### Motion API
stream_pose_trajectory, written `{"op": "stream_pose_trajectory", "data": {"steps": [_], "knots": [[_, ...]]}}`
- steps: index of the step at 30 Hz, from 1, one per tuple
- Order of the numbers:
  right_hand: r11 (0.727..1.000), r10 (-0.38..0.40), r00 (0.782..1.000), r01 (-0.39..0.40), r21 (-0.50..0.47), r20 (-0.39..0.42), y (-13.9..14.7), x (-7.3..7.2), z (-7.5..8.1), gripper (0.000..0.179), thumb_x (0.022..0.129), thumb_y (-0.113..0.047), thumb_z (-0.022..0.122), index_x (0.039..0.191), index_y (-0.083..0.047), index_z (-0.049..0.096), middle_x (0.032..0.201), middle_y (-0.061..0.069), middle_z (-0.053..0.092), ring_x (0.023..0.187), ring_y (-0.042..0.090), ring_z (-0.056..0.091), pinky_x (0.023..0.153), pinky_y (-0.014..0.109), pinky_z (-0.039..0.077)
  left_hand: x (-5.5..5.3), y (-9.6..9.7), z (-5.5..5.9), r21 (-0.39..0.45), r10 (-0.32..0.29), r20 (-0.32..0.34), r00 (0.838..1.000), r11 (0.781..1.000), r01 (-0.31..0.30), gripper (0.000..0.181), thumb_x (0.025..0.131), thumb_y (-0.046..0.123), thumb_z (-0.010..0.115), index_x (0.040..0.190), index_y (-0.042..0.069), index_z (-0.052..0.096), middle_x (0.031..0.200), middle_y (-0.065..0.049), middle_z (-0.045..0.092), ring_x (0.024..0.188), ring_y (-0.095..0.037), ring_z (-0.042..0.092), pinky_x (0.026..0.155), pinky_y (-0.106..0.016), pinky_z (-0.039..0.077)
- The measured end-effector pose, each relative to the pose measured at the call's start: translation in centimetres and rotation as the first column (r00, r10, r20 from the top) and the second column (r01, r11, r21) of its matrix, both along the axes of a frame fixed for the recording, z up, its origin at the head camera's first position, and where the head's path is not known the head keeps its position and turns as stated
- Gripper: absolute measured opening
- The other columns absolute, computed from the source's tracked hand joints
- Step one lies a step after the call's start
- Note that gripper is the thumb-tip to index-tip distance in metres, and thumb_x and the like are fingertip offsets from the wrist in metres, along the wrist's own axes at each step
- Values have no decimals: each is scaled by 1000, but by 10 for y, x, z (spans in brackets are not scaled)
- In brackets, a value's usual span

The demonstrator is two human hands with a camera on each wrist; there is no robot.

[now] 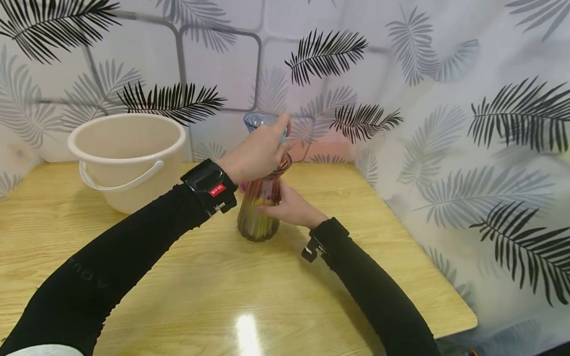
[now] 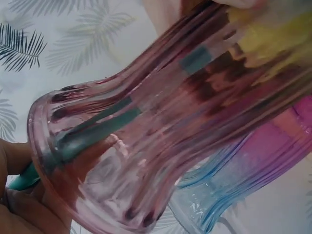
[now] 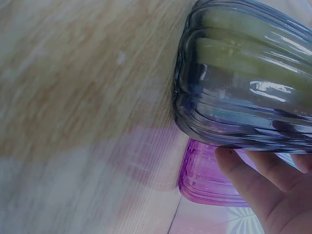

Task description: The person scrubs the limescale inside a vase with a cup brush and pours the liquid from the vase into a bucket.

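Note:
A ribbed glass vase (image 1: 259,210), reddish at its flared mouth and grey-brown at its base, stands on the table. My left hand (image 1: 260,151) is over its mouth and grips the teal handle (image 2: 24,176) of a bottle brush. The brush's stem (image 2: 100,127) shows through the glass, and a yellow sponge-like head (image 2: 278,41) is lower inside. My right hand (image 1: 297,205) holds the vase's body from the right, thumb in front; some of its fingers are hidden behind the glass. A second glass vase (image 2: 234,170), blue above and pink below, stands right behind.
A cream bucket (image 1: 126,160) with its white handle hanging down stands on the left of the wooden table (image 1: 213,287). Patterned sheeting (image 1: 427,163) with leaf prints rises behind the table and along its right side.

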State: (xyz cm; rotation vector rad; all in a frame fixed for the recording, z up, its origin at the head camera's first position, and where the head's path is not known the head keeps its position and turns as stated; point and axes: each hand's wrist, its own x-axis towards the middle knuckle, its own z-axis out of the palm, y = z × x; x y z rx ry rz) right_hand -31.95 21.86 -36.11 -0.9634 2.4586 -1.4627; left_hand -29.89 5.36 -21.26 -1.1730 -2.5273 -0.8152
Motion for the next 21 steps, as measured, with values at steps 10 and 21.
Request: {"op": "stream_pose_trajectory", "data": {"steps": [10,21], "knots": [[997,-59,998,58,42,25,2,0,1,86,90,-31,77,155,-29,20,146,-2,46,131,17,51,107,42,45,-5,-1,-11,99,76,-20,997,992,-74,17,109,16,42,120,6,34,65,-1,37,47,-15,39,47,-26,29],[999,-23,1000,22,25,20,1,1,2,85,92,-27,75,157,-28,20,146,0,48,130,17,53,107,39,45,-9,-7,-13,254,28,193,981,964,-77,22,110,24,40,121,5,35,88,-12,59,67,-21,56,57,-30,40]]}}
